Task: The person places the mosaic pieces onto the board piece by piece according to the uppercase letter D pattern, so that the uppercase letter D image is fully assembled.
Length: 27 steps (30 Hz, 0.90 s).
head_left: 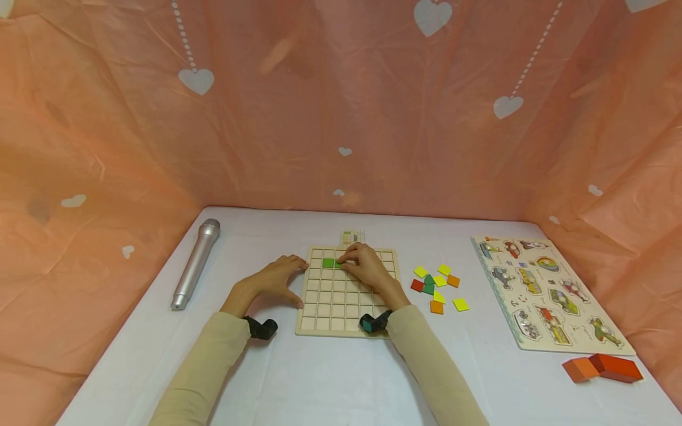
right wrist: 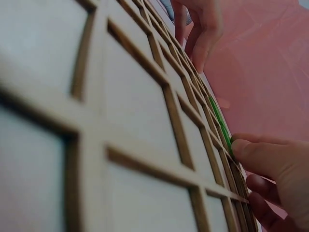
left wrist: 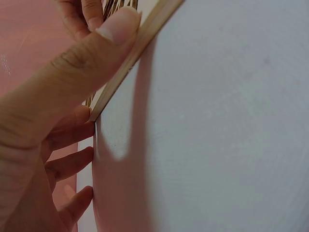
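A pale wooden grid board [head_left: 335,307] lies flat on the white table. One green tile [head_left: 328,262] sits in a cell of its second row. My left hand [head_left: 295,283] braces the board's left edge, thumb [left wrist: 111,29] pressed against the rim [left wrist: 126,63] and the other fingers spread further up the edge. My right hand [head_left: 346,261] reaches over the board and pinches a second green tile [right wrist: 219,121] right beside the first. Its thumb tip [right wrist: 251,152] touches that tile's edge, and most of the tile is hidden under the fingers.
Several loose yellow, orange, red and green tiles [head_left: 438,285] lie right of the board. Further right are a vehicle peg puzzle [head_left: 549,293] and orange blocks [head_left: 602,368]. A silver microphone [head_left: 194,263] lies at the left. Pink sheeting walls in the table.
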Each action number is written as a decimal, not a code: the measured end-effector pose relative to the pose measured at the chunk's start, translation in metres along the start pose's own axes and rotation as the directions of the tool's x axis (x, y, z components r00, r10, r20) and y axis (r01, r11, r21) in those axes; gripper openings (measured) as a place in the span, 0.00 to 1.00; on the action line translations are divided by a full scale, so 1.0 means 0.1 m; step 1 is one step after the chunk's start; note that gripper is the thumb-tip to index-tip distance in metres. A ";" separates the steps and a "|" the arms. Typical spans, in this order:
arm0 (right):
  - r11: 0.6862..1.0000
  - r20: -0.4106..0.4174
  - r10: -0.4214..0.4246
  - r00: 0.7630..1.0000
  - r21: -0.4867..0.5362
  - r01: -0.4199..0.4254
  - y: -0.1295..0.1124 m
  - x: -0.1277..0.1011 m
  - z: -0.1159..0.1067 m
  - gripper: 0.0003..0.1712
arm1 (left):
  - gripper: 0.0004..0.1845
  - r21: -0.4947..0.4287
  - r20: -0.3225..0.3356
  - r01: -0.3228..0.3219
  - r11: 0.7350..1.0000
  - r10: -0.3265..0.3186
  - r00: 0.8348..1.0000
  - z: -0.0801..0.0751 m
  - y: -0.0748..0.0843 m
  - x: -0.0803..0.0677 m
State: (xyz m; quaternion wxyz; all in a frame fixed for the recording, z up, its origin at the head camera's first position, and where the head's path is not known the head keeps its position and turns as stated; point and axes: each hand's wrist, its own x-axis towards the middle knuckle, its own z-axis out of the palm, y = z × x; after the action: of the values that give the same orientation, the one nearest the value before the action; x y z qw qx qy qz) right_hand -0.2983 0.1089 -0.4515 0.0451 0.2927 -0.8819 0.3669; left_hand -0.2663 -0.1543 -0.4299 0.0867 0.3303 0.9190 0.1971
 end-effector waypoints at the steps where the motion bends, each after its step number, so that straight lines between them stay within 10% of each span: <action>1: 1.000 0.007 -0.004 1.000 0.005 0.004 0.00 -0.01 0.00 0.08 | 0.47 0.001 0.000 -0.001 1.000 0.001 1.000 0.00 0.00 0.00; 27: 0.998 -0.059 0.005 0.998 -0.068 -0.009 0.21 -0.68 -0.99 0.13 | 0.47 0.008 0.012 0.030 1.000 -0.030 0.999 0.02 0.00 -0.01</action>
State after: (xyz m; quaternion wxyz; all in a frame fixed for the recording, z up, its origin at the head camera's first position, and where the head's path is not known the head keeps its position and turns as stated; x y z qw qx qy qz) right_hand -0.2666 0.2201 -0.4123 0.0799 0.2768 -0.8932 0.3452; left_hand -0.2646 -0.1545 -0.4313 0.0938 0.3181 0.9240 0.1903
